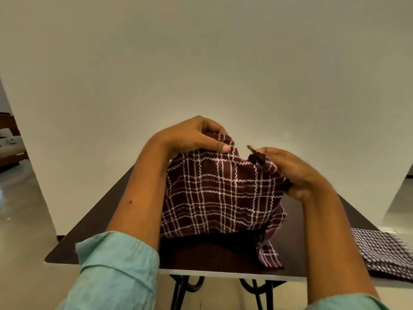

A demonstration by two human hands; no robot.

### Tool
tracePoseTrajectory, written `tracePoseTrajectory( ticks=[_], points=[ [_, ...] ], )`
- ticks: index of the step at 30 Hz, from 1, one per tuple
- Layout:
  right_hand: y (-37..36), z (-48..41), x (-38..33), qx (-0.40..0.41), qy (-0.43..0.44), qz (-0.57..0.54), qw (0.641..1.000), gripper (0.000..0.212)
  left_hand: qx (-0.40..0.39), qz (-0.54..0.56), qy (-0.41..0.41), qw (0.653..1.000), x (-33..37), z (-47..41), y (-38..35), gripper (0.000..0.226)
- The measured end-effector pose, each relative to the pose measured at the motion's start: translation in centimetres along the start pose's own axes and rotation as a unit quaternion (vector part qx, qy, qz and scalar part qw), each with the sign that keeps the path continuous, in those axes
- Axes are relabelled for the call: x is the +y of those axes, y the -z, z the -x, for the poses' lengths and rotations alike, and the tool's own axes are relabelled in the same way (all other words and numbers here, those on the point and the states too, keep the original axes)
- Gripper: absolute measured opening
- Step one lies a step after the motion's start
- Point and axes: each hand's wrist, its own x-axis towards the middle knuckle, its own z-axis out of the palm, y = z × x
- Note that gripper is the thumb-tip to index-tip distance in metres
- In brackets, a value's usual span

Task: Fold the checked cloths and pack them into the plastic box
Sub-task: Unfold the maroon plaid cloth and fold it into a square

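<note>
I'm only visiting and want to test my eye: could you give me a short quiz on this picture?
1. True or false: the maroon cloth lies flat on the table.
2. Where is the second cloth? A: at the table's right side. B: on the floor. C: draped over an arm.
3. Fill in: the maroon cloth is held by ___ hands.
Key: 1 false, the left hand and right hand hold it up. 2 A. 3 both.
</note>
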Motion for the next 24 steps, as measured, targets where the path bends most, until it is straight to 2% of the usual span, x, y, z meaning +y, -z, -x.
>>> tracePoseTrajectory(
  ticks=[2, 3, 4, 6, 7, 8, 10, 12, 14, 15, 16, 18, 19, 21, 24],
  points=[
    [1.2, -1.0, -0.4, 0.047, -0.008, -0.057, 0.997, 0.014, 0.030, -0.062, 0.015, 0.998, -0.2, -1.2, 1.0, 0.018],
    [1.7, -2.0, -0.4, 0.091, -0.011, -0.076, 0.993, 0.013, 0.076, -0.124, 0.032, 0.989, -0.9, -2.5, 1.2, 0.019],
    [2.1, -3.3, 0.0, 0.152, -0.013, -0.085, 0.985, 0.012, 0.147, -0.222, 0.052, 0.962, -1.7, -3.9, 0.8, 0.019],
    [2.5, -6.2, 1.6, 0.239, -0.002, -0.097, 0.966, 0.008, 0.279, -0.426, 0.064, 0.858, -3.8, -6.4, -1.7, 0.029],
    [2.4, -7.5, 3.0, 0.240, 0.010, -0.083, 0.967, 0.021, 0.301, -0.471, 0.059, 0.827, -5.2, -7.3, -3.7, 0.044],
    [2.4, -8.8, 5.0, 0.221, 0.009, -0.046, 0.974, 0.037, 0.298, -0.484, 0.058, 0.821, -6.8, -7.8, -5.9, 0.057],
    [1.8, -9.8, 9.1, 0.197, 0.017, 0.135, 0.971, 0.058, 0.263, -0.464, 0.078, 0.842, -9.9, -8.0, -10.2, 0.067],
    [0.7, -9.5, 12.9, 0.195, 0.034, 0.295, 0.935, 0.066, 0.191, -0.429, 0.142, 0.872, -13.0, -7.4, -14.1, 0.066],
    [0.2, -9.0, 16.8, 0.142, 0.003, 0.349, 0.926, 0.067, 0.092, -0.359, 0.231, 0.900, -16.1, -6.3, -17.3, 0.064],
    [-0.2, -8.8, 18.3, 0.097, -0.044, 0.378, 0.920, 0.065, 0.048, -0.327, 0.274, 0.903, -17.5, -5.8, -18.3, 0.062],
    [-0.3, -8.7, 19.6, 0.055, -0.097, 0.426, 0.898, 0.062, 0.019, -0.312, 0.301, 0.901, -18.8, -5.4, -18.9, 0.060],
    [0.0, -8.5, 20.7, 0.023, -0.169, 0.515, 0.840, 0.056, -0.001, -0.323, 0.303, 0.897, -20.9, -4.9, -18.9, 0.064],
    [0.4, -8.4, 20.5, 0.028, -0.187, 0.533, 0.825, 0.054, -0.003, -0.333, 0.288, 0.898, -21.7, -4.8, -18.4, 0.068],
    [1.6, -8.2, 20.2, 0.023, -0.210, 0.555, 0.804, 0.052, -0.016, -0.347, 0.253, 0.903, -23.0, -4.7, -17.0, 0.073],
    [4.4, -8.1, 19.4, 0.004, -0.258, 0.546, 0.797, 0.056, -0.048, -0.361, 0.211, 0.907, -24.4, -5.0, -15.1, 0.072]
  ],
)
